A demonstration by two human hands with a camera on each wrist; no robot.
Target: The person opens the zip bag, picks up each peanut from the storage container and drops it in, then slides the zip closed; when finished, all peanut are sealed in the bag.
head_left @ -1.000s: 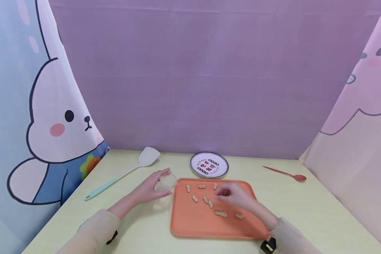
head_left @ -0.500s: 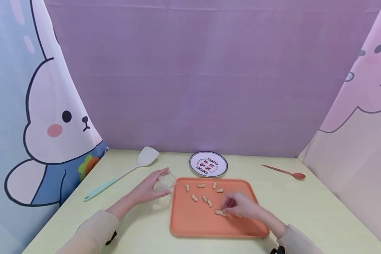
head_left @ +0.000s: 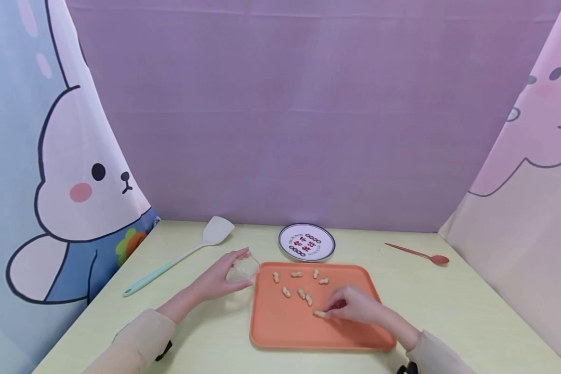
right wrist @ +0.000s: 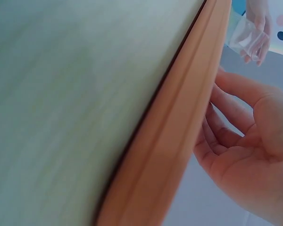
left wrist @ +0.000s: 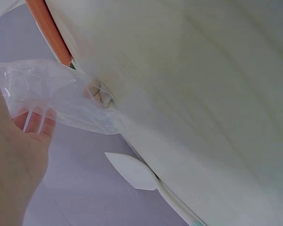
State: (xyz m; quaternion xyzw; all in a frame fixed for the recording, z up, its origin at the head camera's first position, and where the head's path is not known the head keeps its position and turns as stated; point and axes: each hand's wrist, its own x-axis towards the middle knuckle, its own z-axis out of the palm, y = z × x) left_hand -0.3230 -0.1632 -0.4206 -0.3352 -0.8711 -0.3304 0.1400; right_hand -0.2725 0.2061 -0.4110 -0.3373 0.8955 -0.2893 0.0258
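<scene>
My left hand (head_left: 222, 275) holds a clear plastic bag (left wrist: 61, 94) by its mouth, left of the orange tray (head_left: 285, 332). In the left wrist view a few brown pieces, likely peanuts (left wrist: 98, 94), lie at the bag's far end. Over the tray's right half, my right hand (head_left: 355, 304) pinches an unshelled peanut (head_left: 318, 314) between thumb and fingertips. Several more peanuts (head_left: 301, 293) lie scattered on the tray's farther half. From the right wrist, the tray's rim hides the fingertips and the peanut.
Behind the tray stands a white plate (head_left: 307, 242) with a dark rim and red print. A white spatula (head_left: 218, 230) with a mint handle lies at the left. To the right is a red spoon (head_left: 439, 259). A purple curtain (head_left: 280, 114) closes off the table's back.
My right hand has come from the tray's far side toward me, onto the near peanut, which has shifted slightly left. A far peanut has come into sight. The left hand keeps its hold.
</scene>
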